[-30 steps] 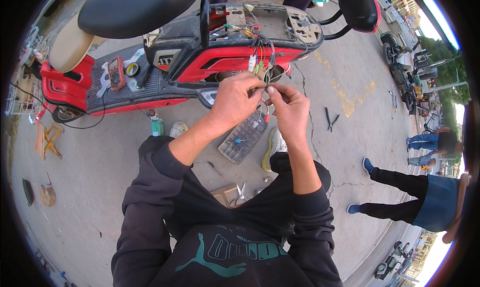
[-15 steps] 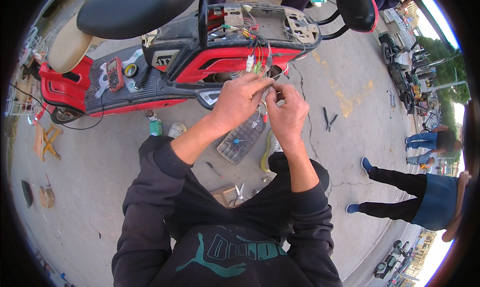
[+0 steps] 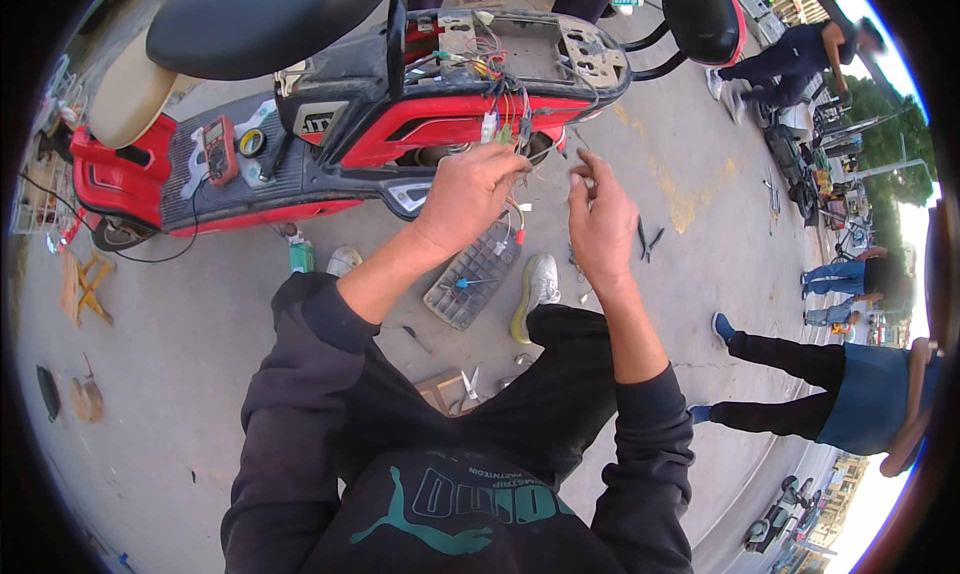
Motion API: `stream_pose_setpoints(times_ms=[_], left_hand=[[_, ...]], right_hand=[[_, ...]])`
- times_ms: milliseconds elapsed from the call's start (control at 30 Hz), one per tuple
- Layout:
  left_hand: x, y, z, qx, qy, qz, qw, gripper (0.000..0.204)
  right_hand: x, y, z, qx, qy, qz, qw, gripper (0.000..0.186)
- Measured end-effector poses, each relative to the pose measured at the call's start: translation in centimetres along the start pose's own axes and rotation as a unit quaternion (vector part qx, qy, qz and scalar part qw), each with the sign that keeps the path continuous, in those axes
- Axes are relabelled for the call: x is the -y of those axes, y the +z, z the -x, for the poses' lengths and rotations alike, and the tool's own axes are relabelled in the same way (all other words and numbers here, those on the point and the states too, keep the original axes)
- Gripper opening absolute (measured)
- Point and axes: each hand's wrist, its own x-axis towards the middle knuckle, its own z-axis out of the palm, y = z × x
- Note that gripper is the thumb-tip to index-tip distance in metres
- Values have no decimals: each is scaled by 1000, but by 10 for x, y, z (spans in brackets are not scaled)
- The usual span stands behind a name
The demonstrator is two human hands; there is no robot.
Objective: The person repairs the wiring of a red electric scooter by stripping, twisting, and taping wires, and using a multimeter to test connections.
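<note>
My left hand (image 3: 467, 196) is closed in a pinch on thin wires beside the red scooter (image 3: 440, 134). The wires (image 3: 510, 89) hang in a loose bundle from the scooter's opened seat area, with a white connector (image 3: 489, 127) among them. To the right and apart from the wires, my right hand (image 3: 604, 219) is raised, thumb and forefinger apart, and I see nothing held in it. Below my hands, a grey ribbed plastic cover (image 3: 470, 284) lies on the ground with a small blue piece (image 3: 462, 284) on it.
A red multimeter (image 3: 218, 151) and a tape roll (image 3: 252, 142) lie on the scooter's footboard. Pliers (image 3: 649, 241) rest on the ground at right. Scissors (image 3: 470, 383) lie between my legs. A bystander (image 3: 830, 389) stands at right; another person (image 3: 790, 59) is farther back.
My right hand has come away from the left hand and moved right, its fingers parting. My left hand keeps its pinch on the wires. A person at the far right has come further into view.
</note>
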Motion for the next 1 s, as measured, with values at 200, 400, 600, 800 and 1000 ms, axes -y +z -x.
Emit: stream_pose_setpoints(times_ms=[200,400,600,800,1000], left_hand=[[-3,-3,-4,11,-2,7,1000,12],[-4,-4,-6,28,-4,19,999,13],[0,-3,-6,28,-5,18,999,18],[0,-6,-3,39,-16,12,999,18],[1,-3,-6,36,-17,21,999,18]], right_hand=[[2,-6,-12,-32,-411,301,860,37],[6,1,-20,19,-338,210,917,16],[-15,-8,-15,35,-177,166,969,17],[3,-18,-21,49,-410,333,848,28],[16,4,-20,249,89,2,964,23]])
